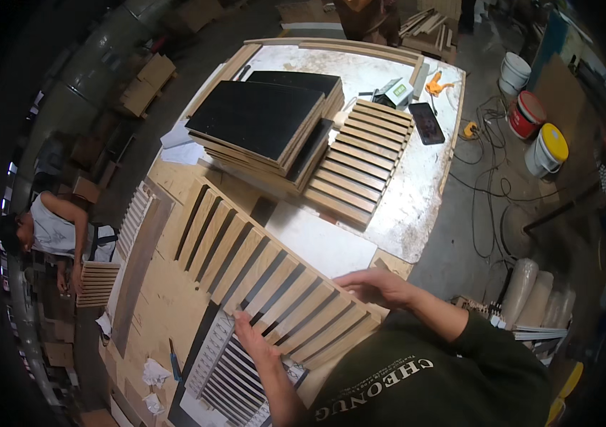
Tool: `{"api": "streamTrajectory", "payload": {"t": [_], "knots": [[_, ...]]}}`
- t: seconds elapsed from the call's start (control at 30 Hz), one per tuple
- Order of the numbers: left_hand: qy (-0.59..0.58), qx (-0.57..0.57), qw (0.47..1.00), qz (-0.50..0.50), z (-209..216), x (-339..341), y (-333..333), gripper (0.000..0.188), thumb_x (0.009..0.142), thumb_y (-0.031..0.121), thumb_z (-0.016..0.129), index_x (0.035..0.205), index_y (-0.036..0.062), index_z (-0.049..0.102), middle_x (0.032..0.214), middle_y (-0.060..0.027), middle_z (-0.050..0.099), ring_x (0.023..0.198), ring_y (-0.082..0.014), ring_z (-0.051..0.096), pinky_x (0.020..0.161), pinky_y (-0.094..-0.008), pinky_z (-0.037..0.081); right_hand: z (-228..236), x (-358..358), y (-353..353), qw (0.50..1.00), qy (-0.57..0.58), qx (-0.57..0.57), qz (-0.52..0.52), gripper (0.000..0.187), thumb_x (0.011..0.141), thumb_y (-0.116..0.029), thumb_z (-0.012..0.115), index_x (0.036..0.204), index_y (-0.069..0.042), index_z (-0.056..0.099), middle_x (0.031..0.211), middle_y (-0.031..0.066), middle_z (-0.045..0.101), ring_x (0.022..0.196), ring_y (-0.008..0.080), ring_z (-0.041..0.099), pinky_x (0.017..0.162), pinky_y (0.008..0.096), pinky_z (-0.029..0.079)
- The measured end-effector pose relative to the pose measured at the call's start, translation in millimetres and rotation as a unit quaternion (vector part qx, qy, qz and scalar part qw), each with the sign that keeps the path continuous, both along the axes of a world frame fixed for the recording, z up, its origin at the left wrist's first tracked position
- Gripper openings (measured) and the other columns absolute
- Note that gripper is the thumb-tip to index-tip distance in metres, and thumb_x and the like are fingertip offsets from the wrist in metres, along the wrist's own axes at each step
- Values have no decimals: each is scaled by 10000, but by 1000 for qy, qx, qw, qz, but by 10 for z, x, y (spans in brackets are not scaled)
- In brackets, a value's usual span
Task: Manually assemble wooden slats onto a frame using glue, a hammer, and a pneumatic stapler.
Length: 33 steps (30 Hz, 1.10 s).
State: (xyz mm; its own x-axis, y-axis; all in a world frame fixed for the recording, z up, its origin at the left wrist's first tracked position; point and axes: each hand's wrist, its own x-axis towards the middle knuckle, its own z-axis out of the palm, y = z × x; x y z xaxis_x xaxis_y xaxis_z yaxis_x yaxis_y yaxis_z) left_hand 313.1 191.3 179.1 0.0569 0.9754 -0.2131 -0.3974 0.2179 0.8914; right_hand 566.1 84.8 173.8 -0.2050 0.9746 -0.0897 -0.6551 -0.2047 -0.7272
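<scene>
A slatted wooden panel with dark gaps between its pale slats lies across the middle of the bench, slanting down towards my body. My left hand is against its near edge, fingers closed along the slat ends. At the far edge, my right hand grips the side rail, its fingertips partly hidden. The panel's far left end adjoins more slats, and I cannot tell whether these are a separate piece. Beneath my left forearm sits a dark-framed slotted board with pale printed strips and black slats.
A stack of black-topped boards stands beyond, beside another slatted panel. A phone and an orange tool lie at the far right. A blue-handled tool is near the left. Another person handles a slatted piece. Buckets and cables are on the floor.
</scene>
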Motion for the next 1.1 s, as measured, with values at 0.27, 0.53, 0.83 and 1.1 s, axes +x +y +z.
{"api": "streamTrajectory", "payload": {"t": [0.27, 0.53, 0.83, 1.1], "knots": [[10, 26, 1000, -11, -37, -155, -142, 489, 934, 364, 440, 1217, -34, 419, 1141, -118, 526, 1005, -202, 526, 866, -304, 434, 413, -212, 325, 995, -93, -34, -20, 247, 846, -224, 612, 982, -20, 644, 837, -25, 609, 760, 46, 524, 668, 190, 425], [54, 30, 998, -1, 29, -296, -258, 459, 931, 303, 457, 1246, -25, 397, 1168, -104, 504, 1042, -194, 500, 899, -303, 407, 414, -208, 338, 993, -115, -8, 24, 335, 858, -213, 598, 1104, 12, 570, 972, 52, 612, 840, 82, 545, 751, 217, 444], [359, 287, 871, -171, 945, 354, -541, 635, 810, 22, 495, 1359, -78, 194, 1343, -276, 341, 1248, -317, 377, 1021, -346, 290, -284, -439, 430, 960, -1, 4, -280, 535, 920, -170, 483, 1390, -61, 250, 1347, 93, 379, 1197, 182, 393, 992, 308, 318], [443, 371, 805, -130, 977, 371, -635, 452, 778, 30, 542, 1212, -64, 461, 1073, -265, 559, 961, -376, 581, 800, -371, 476, -359, -545, 366, 940, 75, -84, -322, 455, 903, -150, 516, 1320, -53, 361, 1208, 95, 509, 1049, 167, 516, 906, 314, 424]]}}
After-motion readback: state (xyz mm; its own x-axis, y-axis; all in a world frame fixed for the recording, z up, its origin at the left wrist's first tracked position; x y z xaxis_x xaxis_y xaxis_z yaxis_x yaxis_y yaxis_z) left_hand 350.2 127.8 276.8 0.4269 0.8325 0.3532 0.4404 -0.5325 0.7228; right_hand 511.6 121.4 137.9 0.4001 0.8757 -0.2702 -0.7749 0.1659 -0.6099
